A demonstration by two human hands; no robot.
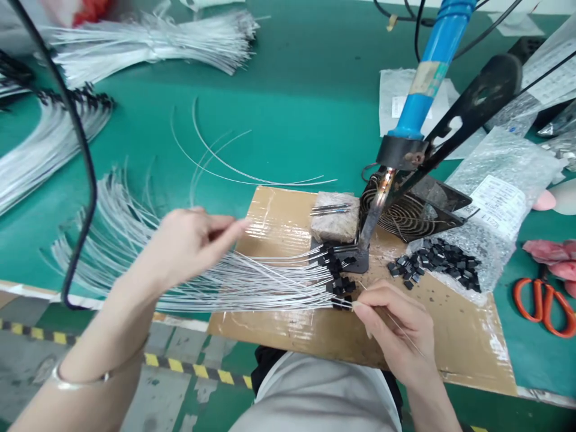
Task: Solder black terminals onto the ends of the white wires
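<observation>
White wires [270, 287] are lying under your half-curled left hand [191, 247], its hold unclear, toward your right hand [398, 327], pinching a thin strand [405, 336]; green tabletop [306, 114] is stretching open beyond the cardboard [288, 333]'s far edge.

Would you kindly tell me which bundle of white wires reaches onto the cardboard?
The wire bundle under the left hand; the far bundle and left bundle lie on green tabletop.
</observation>
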